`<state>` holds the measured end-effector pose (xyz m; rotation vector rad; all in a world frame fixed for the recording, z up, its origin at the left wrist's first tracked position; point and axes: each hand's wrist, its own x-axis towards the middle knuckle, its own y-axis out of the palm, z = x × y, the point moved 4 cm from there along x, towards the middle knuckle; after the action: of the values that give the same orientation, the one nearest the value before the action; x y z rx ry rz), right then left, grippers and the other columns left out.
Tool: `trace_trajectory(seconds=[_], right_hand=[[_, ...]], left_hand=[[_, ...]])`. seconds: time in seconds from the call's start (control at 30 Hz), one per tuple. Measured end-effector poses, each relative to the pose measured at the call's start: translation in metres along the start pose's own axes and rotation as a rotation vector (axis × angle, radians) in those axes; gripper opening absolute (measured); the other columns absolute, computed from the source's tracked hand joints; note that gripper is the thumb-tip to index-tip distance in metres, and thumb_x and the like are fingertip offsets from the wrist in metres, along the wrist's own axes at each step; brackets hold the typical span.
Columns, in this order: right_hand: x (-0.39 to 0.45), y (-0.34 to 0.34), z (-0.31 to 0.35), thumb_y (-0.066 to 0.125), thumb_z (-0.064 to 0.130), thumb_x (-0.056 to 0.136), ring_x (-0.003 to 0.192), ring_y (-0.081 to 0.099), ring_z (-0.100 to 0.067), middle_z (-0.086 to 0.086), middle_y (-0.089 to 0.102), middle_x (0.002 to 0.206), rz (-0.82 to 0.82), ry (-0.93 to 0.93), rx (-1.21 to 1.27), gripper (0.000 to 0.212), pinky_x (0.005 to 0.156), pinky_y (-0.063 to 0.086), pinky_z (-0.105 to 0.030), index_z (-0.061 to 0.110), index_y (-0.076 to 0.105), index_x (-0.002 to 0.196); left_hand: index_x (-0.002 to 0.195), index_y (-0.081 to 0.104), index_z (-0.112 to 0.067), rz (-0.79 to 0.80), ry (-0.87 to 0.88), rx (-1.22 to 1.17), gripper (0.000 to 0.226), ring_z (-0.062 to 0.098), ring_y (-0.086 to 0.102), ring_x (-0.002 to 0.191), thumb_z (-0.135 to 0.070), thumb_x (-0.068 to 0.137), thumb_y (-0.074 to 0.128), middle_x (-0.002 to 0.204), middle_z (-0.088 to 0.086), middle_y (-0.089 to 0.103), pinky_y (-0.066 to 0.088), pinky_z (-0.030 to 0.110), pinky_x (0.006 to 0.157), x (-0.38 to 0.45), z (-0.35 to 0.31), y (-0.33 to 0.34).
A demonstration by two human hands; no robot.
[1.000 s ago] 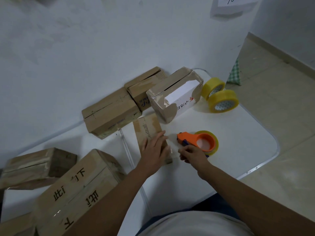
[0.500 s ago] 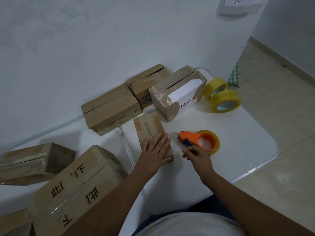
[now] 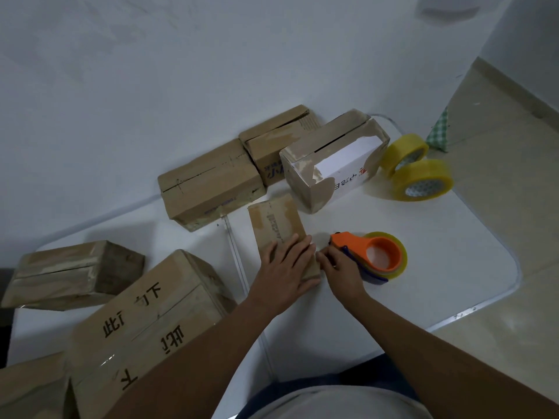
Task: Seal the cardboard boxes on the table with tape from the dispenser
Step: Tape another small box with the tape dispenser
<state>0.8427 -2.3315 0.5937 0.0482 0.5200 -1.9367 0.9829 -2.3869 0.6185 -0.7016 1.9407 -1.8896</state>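
Head view: taping the small flat box (image 3: pixel 279 234)
Left hand (image 3: pixel 287 269) lies flat, fingers straight, pinning it; right hand (image 3: pixel 340 264) grips the orange dispenser (image 3: pixel 370 255). I'd press tape firmly along the seam.

Dim, bluish, even light; soft shadows beneath the boxes (image 3: pixel 211 189). Slight softness overall, wide-angle bending towards the frame's edges.

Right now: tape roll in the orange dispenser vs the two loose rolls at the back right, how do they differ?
1. The dispenser roll is mounted in the orange dispenser; the loose rolls are bare.
2. The dispenser roll sits by the right hand, beside the small box; the loose rolls sit untouched near the table's far edge.
3. The loose rolls lean together, tilted.
Shared: all yellowish translucent tape.
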Motion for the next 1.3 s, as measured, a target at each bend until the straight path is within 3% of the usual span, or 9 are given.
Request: trace_trajectory(seconds=[0.17,0.3,0.43,0.53,0.73,0.93,1.1,1.2,1.3], right_hand=[[0.009,0.015,-0.009,0.048,0.027,0.101,0.084,0.059,-0.021,-0.004,0.059,0.096,-0.012,0.046,-0.203,0.019,0.074,0.050,-0.039,0.010,0.052,0.106],[0.010,0.012,-0.022,0.050,0.010,0.097,0.092,0.062,-0.027,-0.009,0.061,0.099,0.159,0.055,-0.395,0.019,0.082,0.051,-0.040,0.008,0.052,0.115],[-0.006,-0.014,-0.011,0.052,0.012,0.095,0.081,0.061,-0.012,0.001,0.065,0.095,0.188,-0.067,-0.465,0.013,0.075,0.055,-0.035,0.016,0.057,0.107],[-0.020,-0.026,0.021,0.055,0.033,0.096,0.077,0.057,-0.006,0.009,0.060,0.092,0.353,-0.263,-0.612,0.014,0.068,0.054,-0.030,0.022,0.055,0.104],[-0.005,-0.004,0.055,0.042,0.037,0.103,0.089,0.065,-0.023,-0.005,0.063,0.105,0.527,-0.390,-1.191,0.032,0.056,0.042,-0.031,0.010,0.046,0.118],[-0.011,-0.018,0.055,0.042,0.041,0.101,0.082,0.067,-0.018,0.000,0.068,0.088,0.640,-0.344,-1.094,0.034,0.073,0.055,-0.035,0.013,0.060,0.105],[-0.030,-0.031,0.044,0.049,0.060,0.092,0.084,0.064,-0.014,0.002,0.067,0.097,0.594,-0.274,-1.121,0.044,0.072,0.056,-0.035,0.021,0.054,0.112],[-0.032,-0.039,0.060,0.047,0.056,0.094,0.081,0.061,-0.011,0.005,0.064,0.094,0.426,-0.288,-1.030,0.034,0.071,0.055,-0.032,0.026,0.052,0.109],[-0.041,-0.034,0.074,0.045,0.037,0.096,0.090,0.055,-0.012,0.006,0.059,0.102,0.194,-0.505,-0.906,0.022,0.074,0.051,-0.030,0.024,0.054,0.110]], left_hand=[[0.147,0.041,-0.018,0.037,-0.009,0.026,0.069,0.026,0.034,0.144,-0.063,0.095,0.046,0.154,0.002,0.040,0.031,0.052,0.112,0.000,0.000,0.003],[0.147,0.042,-0.017,0.047,-0.021,0.007,0.071,0.025,0.033,0.144,-0.066,0.095,0.043,0.154,0.002,0.039,0.028,0.051,0.114,0.000,0.000,0.002],[0.149,0.038,-0.017,0.071,-0.005,0.044,0.075,0.027,0.031,0.145,-0.064,0.091,0.045,0.156,0.003,0.035,0.028,0.051,0.114,-0.001,0.002,0.003],[0.151,0.034,-0.015,0.065,-0.005,0.036,0.082,0.027,0.028,0.147,-0.062,0.087,0.055,0.159,0.004,0.030,0.027,0.052,0.114,-0.001,0.001,0.005],[0.154,0.024,-0.007,0.143,-0.067,0.069,0.090,0.028,0.027,0.147,-0.064,0.086,0.036,0.163,0.012,0.020,0.028,0.050,0.111,0.003,0.001,0.003],[0.157,0.019,-0.012,0.191,0.062,-0.015,0.090,0.025,0.021,0.149,-0.067,0.088,0.037,0.165,0.007,0.013,0.026,0.051,0.114,0.000,0.001,0.000],[0.158,0.010,-0.028,0.248,0.188,-0.213,0.077,0.017,0.004,0.152,-0.069,0.095,0.032,0.166,-0.003,0.000,0.000,0.042,0.122,0.008,0.000,-0.017],[0.154,0.031,-0.025,-0.020,-0.047,-0.361,0.064,0.015,0.011,0.151,-0.060,0.101,0.019,0.163,-0.002,0.020,0.004,0.043,0.122,0.008,0.014,-0.038],[0.140,0.049,-0.024,-0.303,-0.707,-0.801,0.044,0.012,0.027,0.143,-0.044,0.104,0.034,0.153,-0.004,0.037,0.020,0.038,0.120,-0.013,0.026,-0.047]])
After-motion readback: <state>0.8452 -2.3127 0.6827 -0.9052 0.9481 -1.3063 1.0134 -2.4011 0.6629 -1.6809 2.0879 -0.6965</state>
